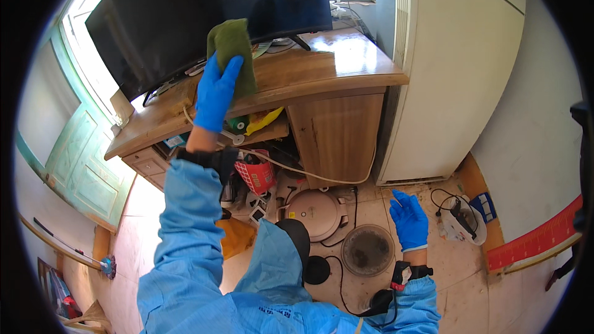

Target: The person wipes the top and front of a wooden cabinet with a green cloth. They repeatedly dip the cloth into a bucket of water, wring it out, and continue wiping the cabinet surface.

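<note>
My left hand (215, 96), in a blue glove, grips a folded green cloth (234, 55). The cloth is raised before the lower part of a large black television (204, 12) and overlaps the front of the wooden TV cabinet (322, 77). Whether it touches the screen or the cabinet top, I cannot tell. My right hand (409, 219), also gloved in blue, hangs low at my right side over the tiled floor. Its fingers are stretched out and nothing is in them.
A round pink electric pan (312, 215) and a dark round plate (367, 250) lie on the floor. A white refrigerator (455, 74) stands right of the cabinet. Near the right wall sits a white plastic bag (465, 226) with a black cable. A pale cord droops across the cabinet front.
</note>
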### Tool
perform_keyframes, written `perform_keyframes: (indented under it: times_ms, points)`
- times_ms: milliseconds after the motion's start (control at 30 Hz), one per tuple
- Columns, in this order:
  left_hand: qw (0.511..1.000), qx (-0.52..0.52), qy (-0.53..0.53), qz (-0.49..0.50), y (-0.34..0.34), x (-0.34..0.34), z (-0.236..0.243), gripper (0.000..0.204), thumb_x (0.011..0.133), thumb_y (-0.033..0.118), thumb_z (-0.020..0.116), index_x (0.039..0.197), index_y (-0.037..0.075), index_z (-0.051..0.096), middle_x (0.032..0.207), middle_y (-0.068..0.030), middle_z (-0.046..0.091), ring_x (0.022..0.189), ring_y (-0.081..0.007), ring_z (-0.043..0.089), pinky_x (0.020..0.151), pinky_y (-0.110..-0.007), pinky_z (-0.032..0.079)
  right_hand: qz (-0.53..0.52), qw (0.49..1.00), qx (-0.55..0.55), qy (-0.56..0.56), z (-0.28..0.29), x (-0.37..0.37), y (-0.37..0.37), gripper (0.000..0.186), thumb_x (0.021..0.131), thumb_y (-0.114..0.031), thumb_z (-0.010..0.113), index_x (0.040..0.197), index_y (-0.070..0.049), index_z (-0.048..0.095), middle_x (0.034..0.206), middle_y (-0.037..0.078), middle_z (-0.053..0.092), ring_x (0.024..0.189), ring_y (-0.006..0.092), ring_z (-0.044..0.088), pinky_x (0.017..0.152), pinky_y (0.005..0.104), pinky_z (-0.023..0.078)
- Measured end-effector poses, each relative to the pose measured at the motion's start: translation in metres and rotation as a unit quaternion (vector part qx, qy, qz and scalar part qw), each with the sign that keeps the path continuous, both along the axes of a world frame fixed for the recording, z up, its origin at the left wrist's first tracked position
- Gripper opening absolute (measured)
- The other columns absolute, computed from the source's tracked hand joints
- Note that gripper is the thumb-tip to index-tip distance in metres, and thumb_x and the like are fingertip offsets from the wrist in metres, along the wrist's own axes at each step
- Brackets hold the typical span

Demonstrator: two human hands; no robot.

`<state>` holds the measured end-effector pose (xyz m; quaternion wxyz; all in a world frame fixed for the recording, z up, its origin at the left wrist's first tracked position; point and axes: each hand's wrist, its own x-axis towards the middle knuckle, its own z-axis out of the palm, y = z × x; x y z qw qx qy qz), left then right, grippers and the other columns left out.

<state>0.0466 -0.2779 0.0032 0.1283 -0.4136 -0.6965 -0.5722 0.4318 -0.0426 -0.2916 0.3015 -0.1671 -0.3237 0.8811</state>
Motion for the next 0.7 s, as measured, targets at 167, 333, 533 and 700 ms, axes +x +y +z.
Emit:
perform_keyframes:
  times_ms: [167, 333, 533, 700]
  points:
    - [0.93, -0.337, 0.137, -0.049, 0.033, -0.032, 0.021, 0.082, 0.09, 0.053, 0.067, 0.153, 0.011, 0.035, 0.149, -0.0208, 0.045, 0.134, -0.034, 0.047, 0.112, -0.04, 0.039, 0.005, 1.0, 0.014, -0.01, -0.009, 0.001, -0.001, 0.036, 0.099, -0.035, 0.057, 0.118, -0.005, 0.066, 0.132, 0.013, 0.062, 0.109, 0.0232, 0.062, 0.094, 0.0371, 0.049]
    - [0.881, -0.456, 0.084, -0.095, 0.05, -0.039, 0.025, 0.081, 0.093, 0.055, 0.06, 0.158, 0.022, 0.025, 0.162, -0.0161, 0.024, 0.149, -0.0332, 0.023, 0.121, -0.043, 0.022, 0.009, 0.999, -0.01, -0.037, -0.02, -0.004, 0.0, 0.034, 0.099, -0.034, 0.056, 0.117, -0.006, 0.066, 0.132, 0.012, 0.062, 0.112, 0.0246, 0.061, 0.095, 0.0374, 0.049]
    - [0.778, -0.595, 0.202, 0.011, 0.085, -0.035, -0.005, 0.075, 0.098, 0.067, 0.03, 0.159, 0.027, 0.014, 0.163, -0.0213, 0.014, 0.15, -0.0418, 0.012, 0.122, -0.051, 0.014, 0.015, 0.999, -0.008, -0.048, -0.016, -0.01, -0.007, 0.032, 0.099, -0.033, 0.057, 0.114, -0.006, 0.067, 0.131, 0.014, 0.063, 0.113, 0.028, 0.062, 0.095, 0.0393, 0.05]
    - [0.788, -0.58, 0.205, -0.033, 0.12, -0.038, -0.005, 0.077, 0.097, 0.07, 0.03, 0.159, 0.027, 0.014, 0.163, -0.0202, 0.014, 0.151, -0.0401, 0.011, 0.123, -0.05, 0.013, 0.015, 0.998, -0.013, -0.052, -0.017, -0.02, -0.016, 0.032, 0.098, -0.032, 0.059, 0.113, -0.005, 0.066, 0.129, 0.017, 0.063, 0.111, 0.0303, 0.063, 0.094, 0.0403, 0.051]
